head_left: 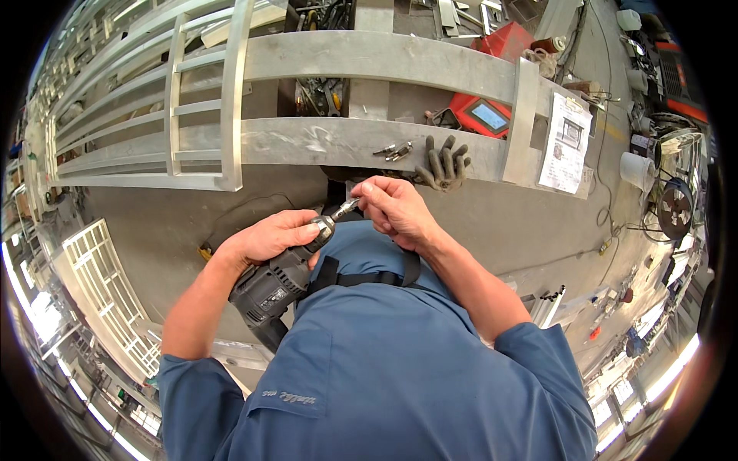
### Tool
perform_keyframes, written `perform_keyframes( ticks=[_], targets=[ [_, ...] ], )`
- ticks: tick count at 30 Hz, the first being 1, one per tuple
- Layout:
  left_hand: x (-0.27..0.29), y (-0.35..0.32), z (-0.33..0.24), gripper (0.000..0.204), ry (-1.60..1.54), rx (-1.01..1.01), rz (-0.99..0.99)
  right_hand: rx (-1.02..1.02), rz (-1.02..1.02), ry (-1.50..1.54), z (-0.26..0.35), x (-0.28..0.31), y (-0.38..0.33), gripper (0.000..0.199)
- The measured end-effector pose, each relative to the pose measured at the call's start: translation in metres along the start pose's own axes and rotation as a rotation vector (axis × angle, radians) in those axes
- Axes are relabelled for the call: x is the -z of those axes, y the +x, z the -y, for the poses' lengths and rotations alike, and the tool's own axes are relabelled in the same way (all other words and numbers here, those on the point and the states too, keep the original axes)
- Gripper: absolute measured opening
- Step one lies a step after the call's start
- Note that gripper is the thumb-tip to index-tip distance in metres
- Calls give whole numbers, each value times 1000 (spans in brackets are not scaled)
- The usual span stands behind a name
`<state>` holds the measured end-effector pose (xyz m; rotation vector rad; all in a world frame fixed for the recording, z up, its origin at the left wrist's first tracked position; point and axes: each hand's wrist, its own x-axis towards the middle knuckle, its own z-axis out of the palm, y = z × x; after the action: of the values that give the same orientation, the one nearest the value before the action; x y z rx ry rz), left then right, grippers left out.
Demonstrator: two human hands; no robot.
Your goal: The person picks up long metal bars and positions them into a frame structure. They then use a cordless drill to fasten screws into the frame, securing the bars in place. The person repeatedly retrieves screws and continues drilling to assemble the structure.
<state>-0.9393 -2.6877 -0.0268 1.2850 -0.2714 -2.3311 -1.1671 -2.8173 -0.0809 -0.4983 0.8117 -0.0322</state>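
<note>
Drill (267, 296) slants toward the far right, left of the person's middle, the left hand (275, 233) curled round its front and the right hand (393, 211) pinching the bit (348, 206), nearer than a metal beam (307, 144) bearing a gray glove (443, 164).

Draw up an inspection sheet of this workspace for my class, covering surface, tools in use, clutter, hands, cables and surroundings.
Surface: scuffed metal beam, with a paper sheet at the right end.
Tools in use: dark drill with a bit at its front.
Clutter: small metal parts on the beam; gloves at its near edge.
Hands: left hand holds the drill; right hand has fingertips at the bit's tip, grip unclear.
Cables: cables trail over the floor, right.
Surroundings: red machine with a screen behind the beam; barred frame left; white bucket right.
</note>
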Motion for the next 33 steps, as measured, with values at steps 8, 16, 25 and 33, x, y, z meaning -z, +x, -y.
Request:
perform_keyframes(
  ticks=[8,16,25,33],
  targets=[
    [-5,17,-8,41,18,69,43,8,-113,100,-10,9,-20,20],
    [-10,26,-9,40,60,104,56,-9,-96,47,-11,18,-19,14],
    [-11,30,-14,44,152,143,54,124,-174,-65,-24,11,-21,13],
    [-12,29,-17,46,193,138,69,136,-218,6,-28,8,-23,13]
  ],
)
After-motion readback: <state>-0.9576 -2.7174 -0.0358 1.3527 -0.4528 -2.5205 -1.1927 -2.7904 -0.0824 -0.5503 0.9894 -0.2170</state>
